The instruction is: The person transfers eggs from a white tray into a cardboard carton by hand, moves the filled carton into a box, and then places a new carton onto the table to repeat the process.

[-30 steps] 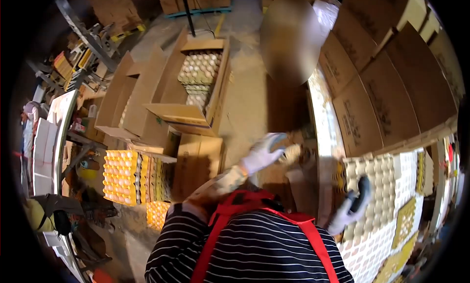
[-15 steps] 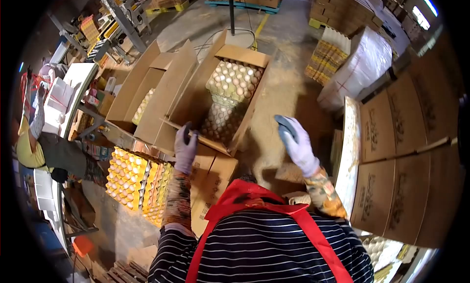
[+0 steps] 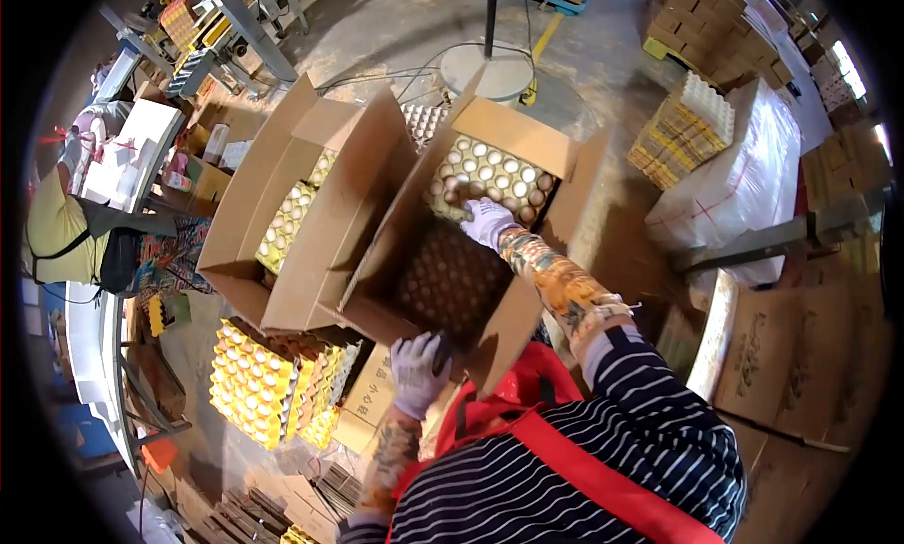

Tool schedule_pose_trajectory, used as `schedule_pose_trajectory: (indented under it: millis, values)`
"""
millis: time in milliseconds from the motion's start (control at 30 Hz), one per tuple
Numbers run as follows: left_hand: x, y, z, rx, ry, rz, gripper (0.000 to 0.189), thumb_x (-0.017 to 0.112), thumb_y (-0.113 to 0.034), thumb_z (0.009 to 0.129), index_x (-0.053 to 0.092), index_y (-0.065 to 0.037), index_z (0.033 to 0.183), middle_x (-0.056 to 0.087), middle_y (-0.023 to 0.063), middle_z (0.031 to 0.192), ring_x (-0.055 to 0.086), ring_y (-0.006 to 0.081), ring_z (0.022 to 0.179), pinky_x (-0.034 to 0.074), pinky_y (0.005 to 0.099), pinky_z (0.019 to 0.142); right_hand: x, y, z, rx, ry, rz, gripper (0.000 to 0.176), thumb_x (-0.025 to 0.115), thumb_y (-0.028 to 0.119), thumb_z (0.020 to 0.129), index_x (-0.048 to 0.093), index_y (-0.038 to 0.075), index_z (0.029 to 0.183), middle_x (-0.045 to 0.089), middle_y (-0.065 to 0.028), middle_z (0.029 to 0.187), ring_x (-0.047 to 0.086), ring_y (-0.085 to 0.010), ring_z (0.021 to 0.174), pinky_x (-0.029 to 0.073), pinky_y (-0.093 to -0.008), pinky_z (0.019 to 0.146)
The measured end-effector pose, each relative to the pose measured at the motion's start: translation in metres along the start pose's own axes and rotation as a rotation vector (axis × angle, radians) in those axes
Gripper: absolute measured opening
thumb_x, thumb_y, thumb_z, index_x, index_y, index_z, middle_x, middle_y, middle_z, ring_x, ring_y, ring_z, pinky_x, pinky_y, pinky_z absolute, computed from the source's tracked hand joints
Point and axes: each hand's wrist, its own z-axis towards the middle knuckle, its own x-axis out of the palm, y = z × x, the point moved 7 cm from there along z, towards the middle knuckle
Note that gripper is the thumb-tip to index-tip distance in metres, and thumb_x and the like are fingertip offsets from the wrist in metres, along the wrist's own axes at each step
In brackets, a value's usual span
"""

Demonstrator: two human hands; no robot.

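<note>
Head view: at the carton's [image 3: 513, 135] near edge, the left hand [image 3: 420, 370] is set half-curled, seemingly for steadying; the far-end egg tray [image 3: 494, 168] is met at its near edge by the right hand's [image 3: 490, 222] bent fingers. Neither grip can be confirmed.

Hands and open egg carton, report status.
Left hand at near edge of open carton. Right hand at near side of upper egg tray inside. No flap covering that tray.
</note>
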Motion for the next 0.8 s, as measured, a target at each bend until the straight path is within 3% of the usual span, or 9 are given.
schedule_pose_trajectory:
  millis: [33, 133, 200, 267, 400, 433, 533, 633, 800]
  values:
    - [0.002, 0.001, 0.002, -0.022, -0.005, -0.012, 0.046, 0.076, -0.025, 0.075, 0.066, -0.011, 0.118, 0.065, 0.0088, 0.115, 0.06, 0.0295, 0.102, 0.04, 0.048, 0.101, 0.013, -0.003, 0.025, 0.057, 0.098, -0.103, 0.059, 0.062, 0.044, 0.089, 0.05, 0.014, 0.138, 0.054, -0.0181, 0.134, 0.057, -0.0356, 0.121, 0.048, -0.0457, 0.1]
    - [0.001, 0.003, 0.011, -0.12, 0.022, -0.027, 0.049, 0.077, -0.022, 0.072, 0.066, -0.013, 0.119, 0.065, 0.0072, 0.117, 0.059, 0.0275, 0.106, 0.039, 0.047, 0.105, 0.043, -0.013, 0.099, -0.014, -0.098, -0.16, 0.057, 0.065, 0.034, 0.086, 0.049, 0.016, 0.138, 0.053, -0.0176, 0.127, 0.059, -0.0372, 0.115, 0.051, -0.0476, 0.094]
    - [0.006, 0.006, 0.017, -0.176, 0.064, -0.017, 0.049, 0.077, -0.023, 0.074, 0.065, -0.015, 0.121, 0.065, 0.0057, 0.119, 0.059, 0.0262, 0.106, 0.039, 0.0468, 0.106, 0.046, -0.011, 0.133, -0.03, -0.039, -0.137, 0.051, 0.067, 0.034, 0.084, 0.053, 0.023, 0.131, 0.05, -0.0175, 0.128, 0.06, -0.0364, 0.112, 0.051, -0.0473, 0.091]
    - [0.01, 0.008, 0.023, -0.226, 0.127, -0.002, 0.049, 0.076, -0.024, 0.075, 0.065, -0.016, 0.122, 0.065, 0.0051, 0.12, 0.06, 0.0254, 0.106, 0.038, 0.0468, 0.106, 0.069, -0.018, 0.157, -0.133, 0.035, -0.112, 0.054, 0.064, 0.022, 0.086, 0.049, 0.023, 0.137, 0.053, -0.0145, 0.126, 0.06, -0.033, 0.112, 0.051, -0.0437, 0.09]
    - [0.013, 0.007, 0.048, -0.253, 0.258, -0.007, 0.05, 0.075, -0.022, 0.075, 0.065, -0.012, 0.123, 0.065, 0.0077, 0.121, 0.059, 0.0284, 0.108, 0.039, 0.0477, 0.105, 0.062, -0.031, 0.139, -0.221, -0.154, -0.001, 0.045, 0.068, 0.026, 0.084, 0.052, 0.019, 0.126, 0.057, -0.0138, 0.12, 0.059, -0.0331, 0.111, 0.052, -0.0438, 0.086]
    - [0.012, 0.011, 0.054, -0.295, 0.236, -0.074, 0.051, 0.076, -0.023, 0.076, 0.064, -0.011, 0.124, 0.064, 0.0087, 0.122, 0.059, 0.0293, 0.109, 0.039, 0.0482, 0.105, 0.057, -0.036, 0.117, -0.079, -0.169, -0.019, 0.046, 0.072, 0.027, 0.083, 0.053, 0.016, 0.123, 0.057, -0.0132, 0.118, 0.059, -0.0327, 0.111, 0.051, -0.0441, 0.085]
    - [0.016, 0.023, 0.08, -0.39, 0.168, -0.185, 0.05, 0.076, -0.022, 0.08, 0.063, -0.008, 0.127, 0.063, 0.0131, 0.124, 0.058, 0.0332, 0.113, 0.041, 0.0478, 0.102, 0.061, -0.074, 0.059, 0.221, -0.127, 0.087, 0.063, 0.078, 0.033, 0.077, 0.052, 0.016, 0.131, 0.054, -0.0177, 0.128, 0.058, -0.0351, 0.113, 0.051, -0.0452, 0.091]
    - [0.035, 0.023, 0.153, -0.316, 0.186, -0.225, 0.045, 0.075, -0.021, 0.084, 0.064, -0.007, 0.125, 0.064, 0.0143, 0.121, 0.059, 0.0338, 0.113, 0.043, 0.0451, 0.101, 0.061, -0.09, 0.043, 0.314, -0.089, 0.094, 0.062, 0.075, 0.034, 0.081, 0.051, 0.017, 0.136, 0.051, -0.0156, 0.132, 0.055, -0.0341, 0.12, 0.049, -0.0479, 0.094]
    - [0.108, 0.067, 0.26, -0.244, 0.07, -0.326, 0.049, 0.072, -0.021, 0.089, 0.058, -0.004, 0.132, 0.06, 0.02, 0.13, 0.053, 0.0384, 0.123, 0.041, 0.0444, 0.106, 0.068, -0.109, 0.067, 0.247, -0.045, 0.102, 0.066, 0.075, 0.037, 0.082, 0.049, 0.014, 0.139, 0.047, -0.0205, 0.139, 0.05, -0.0393, 0.125, 0.045, -0.0491, 0.1]
